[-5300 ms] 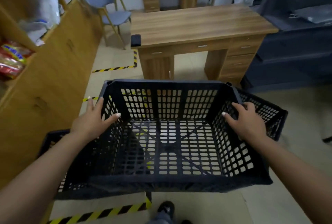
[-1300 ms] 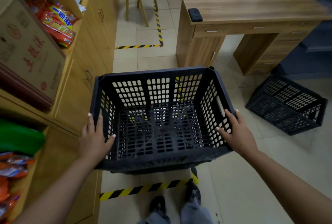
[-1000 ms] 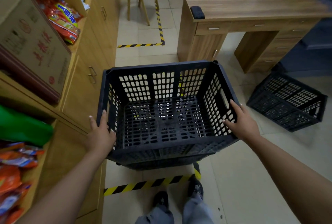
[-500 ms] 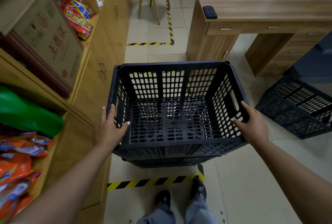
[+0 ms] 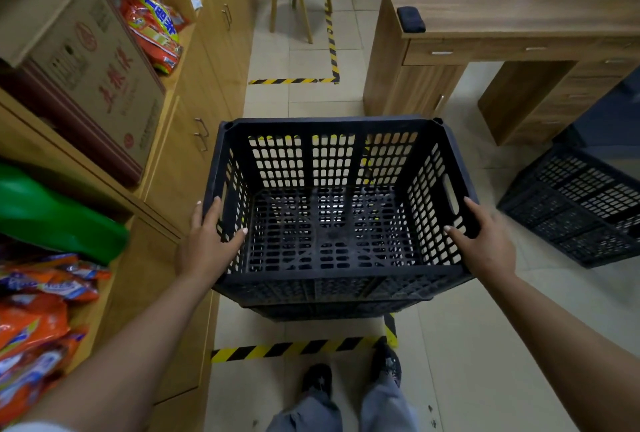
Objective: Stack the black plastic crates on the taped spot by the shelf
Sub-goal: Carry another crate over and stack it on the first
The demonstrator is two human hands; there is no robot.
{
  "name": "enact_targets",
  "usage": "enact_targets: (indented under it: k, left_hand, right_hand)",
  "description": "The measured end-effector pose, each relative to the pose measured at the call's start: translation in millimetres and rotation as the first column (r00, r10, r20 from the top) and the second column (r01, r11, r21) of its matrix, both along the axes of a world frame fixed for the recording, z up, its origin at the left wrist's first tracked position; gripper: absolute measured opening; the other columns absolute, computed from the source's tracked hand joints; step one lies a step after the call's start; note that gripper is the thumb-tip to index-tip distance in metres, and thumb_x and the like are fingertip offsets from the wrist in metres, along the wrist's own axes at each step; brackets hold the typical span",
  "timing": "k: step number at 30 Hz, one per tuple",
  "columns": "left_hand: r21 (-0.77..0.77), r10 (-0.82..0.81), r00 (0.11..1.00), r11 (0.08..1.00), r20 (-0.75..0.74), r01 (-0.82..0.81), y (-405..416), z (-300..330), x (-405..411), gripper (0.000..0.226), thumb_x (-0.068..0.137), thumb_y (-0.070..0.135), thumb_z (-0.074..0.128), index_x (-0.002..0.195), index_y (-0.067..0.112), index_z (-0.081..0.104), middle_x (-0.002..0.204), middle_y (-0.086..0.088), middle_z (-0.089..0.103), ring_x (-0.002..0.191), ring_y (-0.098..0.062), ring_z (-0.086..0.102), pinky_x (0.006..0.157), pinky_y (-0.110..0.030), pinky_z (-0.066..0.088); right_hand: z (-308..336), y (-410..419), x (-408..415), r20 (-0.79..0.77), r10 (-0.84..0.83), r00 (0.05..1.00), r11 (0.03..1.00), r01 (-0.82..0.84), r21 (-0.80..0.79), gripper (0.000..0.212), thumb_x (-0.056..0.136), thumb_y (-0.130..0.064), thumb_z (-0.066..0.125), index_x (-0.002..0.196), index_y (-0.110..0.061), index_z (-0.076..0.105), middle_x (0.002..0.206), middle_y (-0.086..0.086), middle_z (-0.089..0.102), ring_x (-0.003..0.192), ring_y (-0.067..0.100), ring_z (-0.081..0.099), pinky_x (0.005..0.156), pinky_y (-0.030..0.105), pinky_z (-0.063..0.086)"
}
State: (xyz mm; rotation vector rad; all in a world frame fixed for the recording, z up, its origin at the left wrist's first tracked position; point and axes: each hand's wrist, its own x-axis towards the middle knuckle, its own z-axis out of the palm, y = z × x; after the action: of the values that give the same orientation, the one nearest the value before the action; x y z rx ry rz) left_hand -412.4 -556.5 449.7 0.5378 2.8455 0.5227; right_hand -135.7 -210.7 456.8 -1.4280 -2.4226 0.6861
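Fingers [image 5: 207,213] of the left hand [image 5: 207,244] curling over the left rim of the black plastic crate [image 5: 332,216], thumb inside; fingers of the right hand [image 5: 485,241] wrapping the right rim likewise. Sitting nested on another crate, inside the yellow-black floor tape [image 5: 298,348], just beside the wooden shelf [image 5: 194,112]. Showing perforated grid walls, slotted handles, a crossed lattice base. Lying tilted, a second black crate [image 5: 581,203] near the wooden table [image 5: 512,1].

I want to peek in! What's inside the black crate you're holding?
Nothing lies inside the crate. Through its holed bottom you see another crate stacked underneath. The floor below them is mostly covered.
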Motion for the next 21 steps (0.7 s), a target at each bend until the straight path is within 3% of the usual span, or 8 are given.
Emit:
enact_targets:
  k: [6, 11, 21]
  left_hand:
    - [-0.046, -0.006, 1.0, 0.999, -0.013, 0.005, -2, -3, 6, 0.082, 0.086, 0.06, 0.054, 0.152, 0.027, 0.019, 0.16, -0.006, 0.014, 0.102, -0.034, 0.062, 0.064, -0.036, 0.054]
    - [-0.074, -0.015, 1.0, 0.997, -0.008, 0.014, -1, -2, 8, 0.083, 0.087, 0.061, 0.049, 0.153, 0.025, 0.014, 0.161, -0.005, 0.009, 0.098, -0.033, 0.063, 0.059, -0.032, 0.047]
    - [-0.081, -0.028, 1.0, 0.996, 0.014, 0.029, -4, -1, 8, 0.083, 0.088, 0.059, 0.049, 0.154, 0.024, 0.011, 0.161, -0.006, 0.006, 0.104, -0.036, 0.06, 0.063, -0.035, 0.053]
  right_hand:
    - [-2, -3, 2, 0.097, 0.0, 0.995, 1.0, 0.002, -0.018, 0.069, 0.084, -0.043, 0.068, 0.145, -0.03, 0.039, 0.126, 0.009, 0.05, 0.096, 0.026, 0.059, 0.071, 0.034, 0.046]
    - [-1, -7, 1, 0.146, 0.007, 0.989, 1.0, -0.005, -0.012, 0.071, 0.085, -0.048, 0.064, 0.147, -0.029, 0.034, 0.132, 0.01, 0.046, 0.097, 0.028, 0.059, 0.071, 0.036, 0.049]
    - [0, -12, 9, 0.132, 0.043, 0.99, 0.999, -0.043, 0.002, 0.068, 0.087, -0.04, 0.065, 0.147, -0.023, 0.037, 0.144, 0.013, 0.04, 0.121, 0.032, 0.051, 0.091, 0.042, 0.047]
